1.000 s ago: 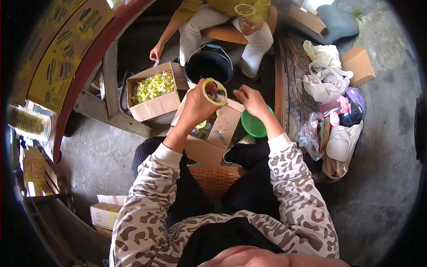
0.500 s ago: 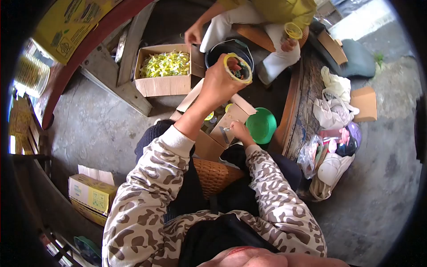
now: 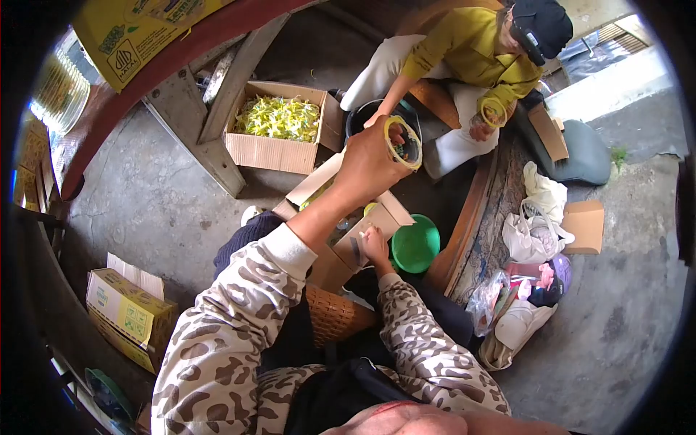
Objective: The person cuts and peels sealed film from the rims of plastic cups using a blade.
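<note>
My left hand is raised at the centre, closed around a clear plastic cup with a yellow rim, tilted with its mouth to the right; dark and reddish contents show inside. Below it, my right hand is closed beside the open cardboard box, its fingertips pinching a small pale thing too small to name. Some yellow-topped items are partly visible in that box, mostly behind my left forearm. Right of my right hand is a green basin.
A carton of yellow-and-white pieces stands ahead left, beside a black bucket. Across from me sits a co-worker holding a similar cup. Bags lie at the right, a yellow box at the left.
The view has swung, bringing the co-worker's head into sight. My left hand has moved forward with the cup. My right hand has dropped to the cardboard box. The co-worker's hand now reaches towards the bucket.
</note>
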`<state>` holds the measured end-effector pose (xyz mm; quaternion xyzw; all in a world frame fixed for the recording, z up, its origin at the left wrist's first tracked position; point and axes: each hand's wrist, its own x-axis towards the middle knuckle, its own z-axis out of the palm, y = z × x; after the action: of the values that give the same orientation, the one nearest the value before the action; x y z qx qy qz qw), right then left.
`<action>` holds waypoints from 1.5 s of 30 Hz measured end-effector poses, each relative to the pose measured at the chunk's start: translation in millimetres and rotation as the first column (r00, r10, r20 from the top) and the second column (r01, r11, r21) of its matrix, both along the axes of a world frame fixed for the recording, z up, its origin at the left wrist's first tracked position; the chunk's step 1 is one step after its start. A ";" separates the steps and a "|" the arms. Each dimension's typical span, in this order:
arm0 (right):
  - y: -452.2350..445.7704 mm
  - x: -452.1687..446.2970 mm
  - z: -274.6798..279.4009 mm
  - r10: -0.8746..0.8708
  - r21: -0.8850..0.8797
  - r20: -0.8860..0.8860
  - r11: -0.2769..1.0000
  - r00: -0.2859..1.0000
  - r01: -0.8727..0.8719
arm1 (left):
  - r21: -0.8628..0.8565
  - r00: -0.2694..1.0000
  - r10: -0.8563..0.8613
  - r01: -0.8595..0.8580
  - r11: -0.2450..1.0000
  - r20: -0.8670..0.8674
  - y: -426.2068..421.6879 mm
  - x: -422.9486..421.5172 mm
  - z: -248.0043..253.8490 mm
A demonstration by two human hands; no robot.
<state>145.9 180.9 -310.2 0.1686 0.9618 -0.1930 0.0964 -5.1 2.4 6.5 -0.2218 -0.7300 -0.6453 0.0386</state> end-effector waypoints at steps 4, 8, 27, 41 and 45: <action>3.4 -47.4 11.3 -0.015 -0.145 -0.428 0.988 0.904 -0.052 | -0.055 0.999 0.024 -0.022 0.998 0.024 -7.4 -7.9 4.3; 15.4 -112.1 76.7 -0.152 -0.264 -0.657 0.964 0.739 -0.037 | -0.019 0.998 0.067 -0.068 0.998 -0.014 -7.9 -12.7 1.7; -35.9 -235.4 12.0 -0.392 -0.943 0.036 0.291 0.919 0.161 | 0.089 0.975 -0.062 0.082 0.993 -0.214 -5.4 25.6 20.3; -122.5 -389.3 -29.3 -0.156 -0.957 -0.043 0.290 0.987 0.004 | 0.148 0.994 -0.093 0.101 0.984 -0.059 -26.5 21.0 26.1; -128.3 -356.3 25.3 -0.313 -0.986 0.113 0.079 0.943 0.145 | 0.134 0.996 -0.066 0.073 0.988 -0.058 -24.5 14.2 18.1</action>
<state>-210.3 52.6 -284.9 0.1980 0.5562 -0.8021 0.0904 9.1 -22.1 24.6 -0.2613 -0.6747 -0.6884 0.0508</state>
